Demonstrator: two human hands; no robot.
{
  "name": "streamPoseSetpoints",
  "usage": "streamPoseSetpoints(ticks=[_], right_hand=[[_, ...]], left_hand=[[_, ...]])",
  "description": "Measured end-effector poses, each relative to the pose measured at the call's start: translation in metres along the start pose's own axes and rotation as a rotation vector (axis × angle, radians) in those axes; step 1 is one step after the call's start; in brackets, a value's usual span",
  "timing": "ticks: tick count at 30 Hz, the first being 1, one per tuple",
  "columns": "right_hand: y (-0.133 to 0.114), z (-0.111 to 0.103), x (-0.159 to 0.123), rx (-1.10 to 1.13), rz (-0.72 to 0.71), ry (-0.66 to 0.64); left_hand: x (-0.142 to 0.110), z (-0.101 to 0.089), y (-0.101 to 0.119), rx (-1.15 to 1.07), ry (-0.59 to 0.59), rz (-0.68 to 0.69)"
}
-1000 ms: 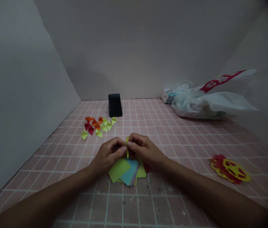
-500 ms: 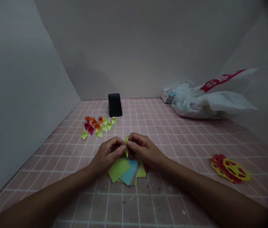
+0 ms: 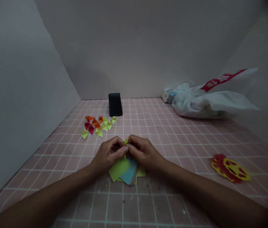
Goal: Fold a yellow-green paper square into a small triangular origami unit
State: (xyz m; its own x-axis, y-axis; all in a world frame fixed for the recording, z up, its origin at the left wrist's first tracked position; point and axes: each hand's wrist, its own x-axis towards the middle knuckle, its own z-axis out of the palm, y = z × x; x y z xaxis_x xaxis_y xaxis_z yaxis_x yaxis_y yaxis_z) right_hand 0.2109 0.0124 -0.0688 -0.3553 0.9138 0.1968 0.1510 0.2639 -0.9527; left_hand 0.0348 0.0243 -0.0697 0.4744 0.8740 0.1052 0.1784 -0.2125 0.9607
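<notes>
- Yellow, orange and red folded papers (image 3: 104, 127) lie grouped on the pink gridded surface (image 3: 183, 129), at ten to eleven o'clock from the hands and apart from them.
- Left hand (image 3: 107, 155): thumb and fingers pinch the slim yellow piece (image 3: 126, 141) from its nine o'clock side.
- Black phone (image 3: 115, 104) sits farther off, just short of twelve o'clock.
- That slim yellow piece, nearly upright half a second ago, now leans, top towards one o'clock, lower tip towards seven. I judge it is being adjusted within the grip, not released. It lies between both hands' fingertips, above the fanned coloured sheets (image 3: 126, 174) at six o'clock.
- Right hand (image 3: 147, 153): fingers grasp the same piece from three o'clock; the fold is too small to read.
- White plastic bag (image 3: 205, 104) rests at two o'clock.
- Red and yellow cut-outs (image 3: 233, 171) lie well apart, just past three o'clock.
</notes>
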Motion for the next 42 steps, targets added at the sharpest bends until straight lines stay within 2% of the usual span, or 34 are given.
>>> streamPoseSetpoints(ticks=[5, 10, 16, 22, 27, 33, 38, 42], right_hand=[[-0.002, 0.0, -0.002, -0.135, -0.029, 0.007], [-0.004, 0.002, -0.002, -0.208, -0.021, 0.048], [-0.001, 0.005, -0.005, -0.274, -0.047, 0.043], [-0.003, 0.01, -0.009, -0.4, -0.075, 0.193], [-0.009, 0.013, -0.013, -0.332, -0.04, 0.212], [-0.007, 0.016, -0.014, -0.359, -0.018, 0.233], [-0.006, 0.018, -0.016, -0.327, -0.092, 0.313], [-0.005, 0.02, -0.019, -0.335, -0.145, 0.342]], left_hand=[[-0.001, -0.001, -0.002, 0.057, 0.039, 0.039], [-0.005, -0.001, 0.003, 0.373, 0.074, 0.101], [-0.011, 0.004, 0.003, 0.65, 0.159, 0.242], [-0.01, 0.005, -0.003, 0.927, 0.307, 0.409], [-0.011, 0.008, -0.002, 1.126, 0.342, 0.537], [-0.015, 0.012, 0.004, 1.209, 0.323, 0.668], [-0.015, 0.011, 0.003, 1.199, 0.312, 0.673], [-0.016, 0.009, 0.0, 1.082, 0.297, 0.656]])
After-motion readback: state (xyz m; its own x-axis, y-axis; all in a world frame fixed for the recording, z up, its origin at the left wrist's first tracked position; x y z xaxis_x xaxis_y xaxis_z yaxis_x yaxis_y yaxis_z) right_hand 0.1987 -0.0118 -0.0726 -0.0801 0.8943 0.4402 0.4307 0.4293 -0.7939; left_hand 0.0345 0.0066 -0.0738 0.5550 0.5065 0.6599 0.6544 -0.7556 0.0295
